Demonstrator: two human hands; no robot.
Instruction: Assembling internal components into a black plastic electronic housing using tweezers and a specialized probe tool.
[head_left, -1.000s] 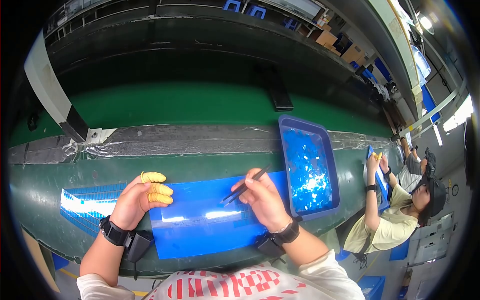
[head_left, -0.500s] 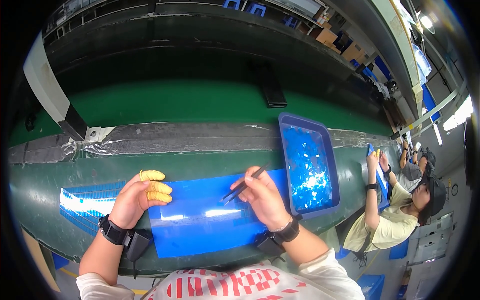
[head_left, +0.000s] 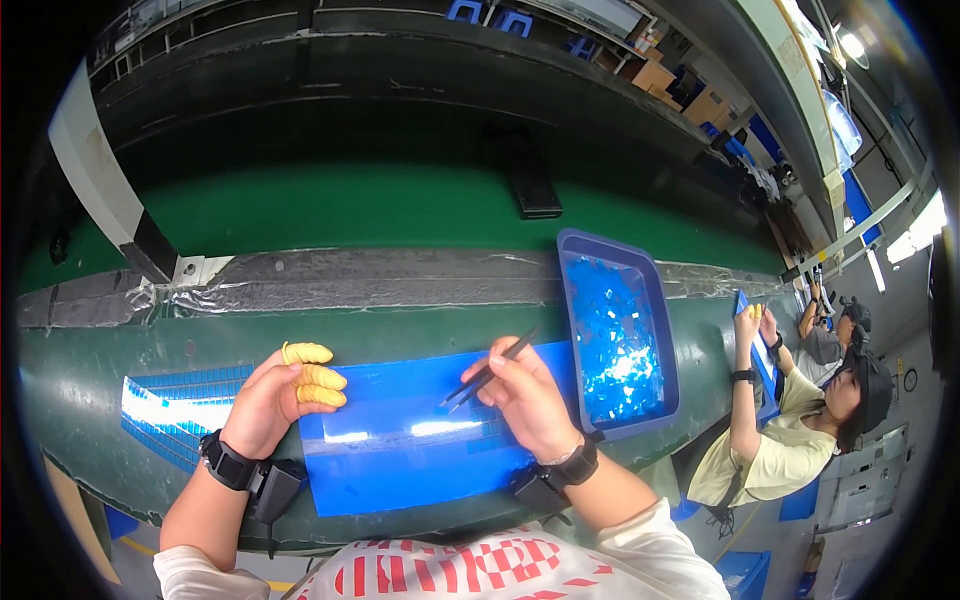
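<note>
I wear yellow finger cots (head_left: 321, 379) on my left hand (head_left: 258, 405), black wristbands (head_left: 228, 462), and a red-patterned white shirt (head_left: 450, 572).

A factory workshop: green conveyor belt (head_left: 350, 212), co-workers (head_left: 770, 465) (the nearest black-capped) alongside.

We look across a dark green desk (head_left: 470, 330) to a green, belt-like surface (head_left: 350, 205), with a pale post (head_left: 92, 160) at left, blue stools (head_left: 514, 17) and cardboard boxes (head_left: 705, 104) farther off, and bright lights (head_left: 920, 230) and a round clock (head_left: 910, 380) at right.
</note>
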